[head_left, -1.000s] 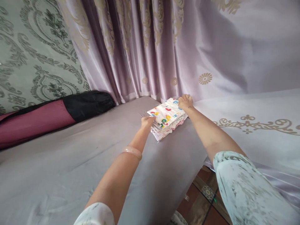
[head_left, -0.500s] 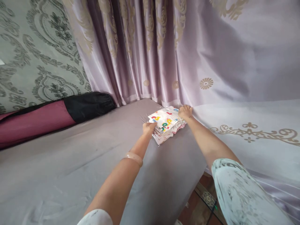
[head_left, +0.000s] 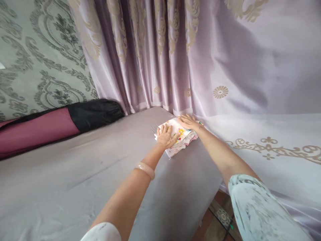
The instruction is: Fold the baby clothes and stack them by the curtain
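Observation:
A stack of folded cloths (head_left: 182,136) lies near the far corner of a bed covered by a grey sheet (head_left: 120,167). The top cloth is white with colourful printed shapes, and pinkish layers show below it. My left hand (head_left: 166,136) rests on the left part of the stack, palm down with its fingers spread. Across the far right part of the top cloth lies my right hand (head_left: 188,122), flat with fingers stretched out. Both palms hide some of the print. A pale bangle (head_left: 145,170) circles my left forearm.
Behind the bed hang lilac curtains (head_left: 165,67) with gold patterns. A long pink and black bag (head_left: 62,122) lies along the patterned wall (head_left: 47,60) at the left. Patterned floor tiles (head_left: 220,217) show beyond the bed's right edge.
Both hands have shifted from the sides of the stack onto its top. Fingers that gripped the edges are now spread flat, and the stack looks slightly flatter.

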